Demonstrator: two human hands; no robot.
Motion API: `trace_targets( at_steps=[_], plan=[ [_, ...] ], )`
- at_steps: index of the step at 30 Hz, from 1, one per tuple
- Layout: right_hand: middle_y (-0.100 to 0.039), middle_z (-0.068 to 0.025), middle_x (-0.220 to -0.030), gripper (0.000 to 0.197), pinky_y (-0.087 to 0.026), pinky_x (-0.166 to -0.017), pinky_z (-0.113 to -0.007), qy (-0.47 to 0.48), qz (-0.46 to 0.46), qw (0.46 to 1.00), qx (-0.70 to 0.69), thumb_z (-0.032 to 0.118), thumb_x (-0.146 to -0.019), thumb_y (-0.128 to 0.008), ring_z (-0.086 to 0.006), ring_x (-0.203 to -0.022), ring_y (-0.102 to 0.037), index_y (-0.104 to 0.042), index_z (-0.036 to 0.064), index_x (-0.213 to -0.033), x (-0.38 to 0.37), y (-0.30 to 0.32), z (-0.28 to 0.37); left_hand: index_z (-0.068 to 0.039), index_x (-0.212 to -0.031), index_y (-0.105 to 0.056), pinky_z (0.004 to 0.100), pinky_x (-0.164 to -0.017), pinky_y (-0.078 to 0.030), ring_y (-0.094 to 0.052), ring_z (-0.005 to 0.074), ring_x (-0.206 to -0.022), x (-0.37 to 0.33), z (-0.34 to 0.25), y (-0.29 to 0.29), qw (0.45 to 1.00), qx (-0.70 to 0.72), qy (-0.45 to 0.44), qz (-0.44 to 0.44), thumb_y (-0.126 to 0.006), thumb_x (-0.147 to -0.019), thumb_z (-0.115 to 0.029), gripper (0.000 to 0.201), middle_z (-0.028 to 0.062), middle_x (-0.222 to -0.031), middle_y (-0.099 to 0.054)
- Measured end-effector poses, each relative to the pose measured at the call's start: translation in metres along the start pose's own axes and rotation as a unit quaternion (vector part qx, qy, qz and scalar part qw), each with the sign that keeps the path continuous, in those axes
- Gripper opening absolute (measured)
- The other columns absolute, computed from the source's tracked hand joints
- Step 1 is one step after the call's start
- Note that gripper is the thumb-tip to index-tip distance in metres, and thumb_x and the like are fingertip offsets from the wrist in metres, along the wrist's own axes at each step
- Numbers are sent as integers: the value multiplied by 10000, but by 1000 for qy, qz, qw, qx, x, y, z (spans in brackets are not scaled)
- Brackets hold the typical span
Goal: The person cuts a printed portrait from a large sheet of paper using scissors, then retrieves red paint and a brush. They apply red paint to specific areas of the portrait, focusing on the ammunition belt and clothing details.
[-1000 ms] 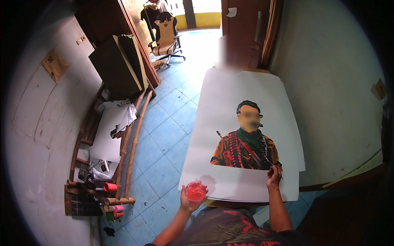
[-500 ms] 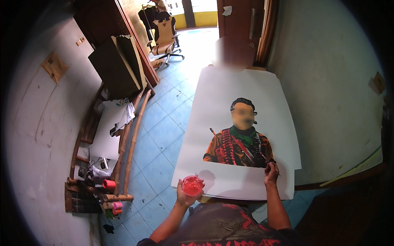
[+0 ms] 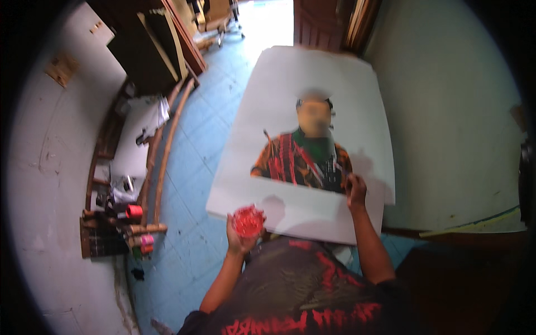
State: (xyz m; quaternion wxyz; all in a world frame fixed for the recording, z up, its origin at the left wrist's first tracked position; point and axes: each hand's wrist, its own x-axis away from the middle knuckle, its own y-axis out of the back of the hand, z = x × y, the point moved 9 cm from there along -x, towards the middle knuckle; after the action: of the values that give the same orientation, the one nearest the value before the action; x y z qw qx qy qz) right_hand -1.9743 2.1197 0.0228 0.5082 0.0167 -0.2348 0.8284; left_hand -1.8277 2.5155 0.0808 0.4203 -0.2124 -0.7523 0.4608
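Note:
My left hand (image 3: 240, 241) is wrapped around a small round tub of red paint (image 3: 247, 221), held level over the near left edge of a large white sheet (image 3: 290, 70). On that sheet is a painted portrait (image 3: 304, 162) of a person in orange, black and red clothing with a green scarf. My right hand (image 3: 355, 191) pinches a thin paintbrush (image 3: 344, 170) at the portrait's lower right edge. Blur and the fingers hide whether the brush tip touches the paint surface.
The left wall has a bamboo-framed rack (image 3: 167, 151) with papers, a red roll (image 3: 133, 211) and other small items. A dark panel (image 3: 146, 53) leans above it. Behind the sheet are a wooden door (image 3: 319, 25) and an office chair (image 3: 218, 19); a wall (image 3: 452, 123) borders the right.
My view has tilted downward, so the sheet and both hands appear higher. My right hand stays by the portrait's lower right, still holding the brush; the left still holds the tub.

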Motion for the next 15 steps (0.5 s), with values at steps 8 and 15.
trace_targets(
  at_steps=[8,15],
  plan=[
    [-608,5,-744,108,-435,-588,-244,65,62,957,277,145,-860,-674,-82,-641,-547,-649,44,-888,-21,-34,5,-64,-1424,-386,475,-831,-546,-579,361,-1114,17,15,4,999,1,-28,-28,-365,-952,-638,744,227,-1285,-544],
    [-664,-77,-744,105,-484,-625,-291,147,168,858,464,116,-806,-674,-148,-665,-630,-660,25,-856,-29,-72,-4,-54,-1428,-375,480,-821,-555,-579,368,-1114,21,15,11,998,19,-45,-51,-374,-947,-642,759,230,-1285,-542]
  ],
)
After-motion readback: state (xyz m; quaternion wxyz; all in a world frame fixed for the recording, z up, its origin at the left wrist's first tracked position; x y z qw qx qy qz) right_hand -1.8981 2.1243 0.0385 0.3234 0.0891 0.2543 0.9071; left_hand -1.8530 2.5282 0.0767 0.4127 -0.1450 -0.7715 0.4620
